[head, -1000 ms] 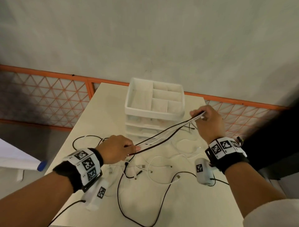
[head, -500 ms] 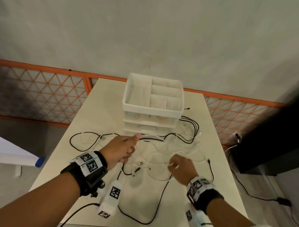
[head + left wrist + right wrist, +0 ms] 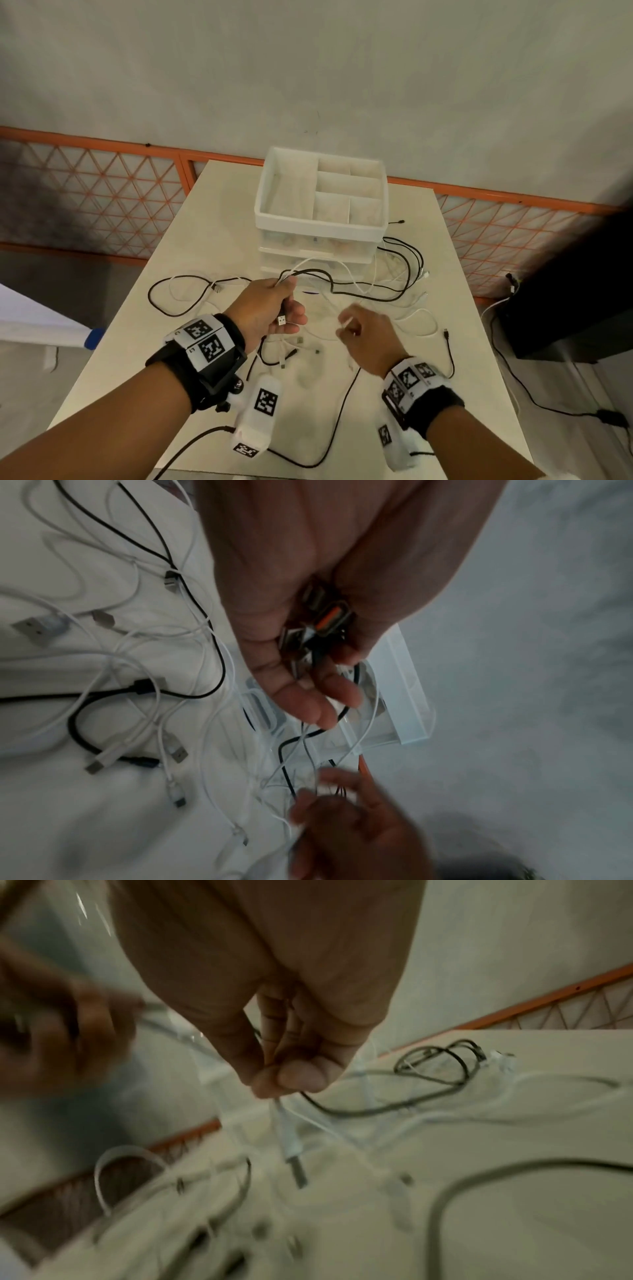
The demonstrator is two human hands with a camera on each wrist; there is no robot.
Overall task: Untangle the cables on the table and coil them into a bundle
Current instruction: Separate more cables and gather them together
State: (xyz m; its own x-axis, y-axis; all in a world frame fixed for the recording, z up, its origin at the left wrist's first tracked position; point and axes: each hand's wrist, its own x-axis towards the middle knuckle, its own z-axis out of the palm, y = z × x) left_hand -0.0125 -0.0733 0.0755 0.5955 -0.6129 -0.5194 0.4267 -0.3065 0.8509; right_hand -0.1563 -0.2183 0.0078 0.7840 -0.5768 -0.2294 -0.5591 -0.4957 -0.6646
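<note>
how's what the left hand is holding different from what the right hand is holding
The left hand grips a bunch of several plug ends, black and white cables together; the right hand pinches one white cable between thumb and fingertips. The left's plugs sit tucked in the palm; the right's plug dangles below the fingers. Both trail into the same tangle on the table.

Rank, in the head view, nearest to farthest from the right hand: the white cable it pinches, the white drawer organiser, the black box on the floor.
From the right hand:
1. white cable, pinched in its fingers.
2. white drawer organiser, ahead at the table's far end.
3. black box, off the table, right.
</note>
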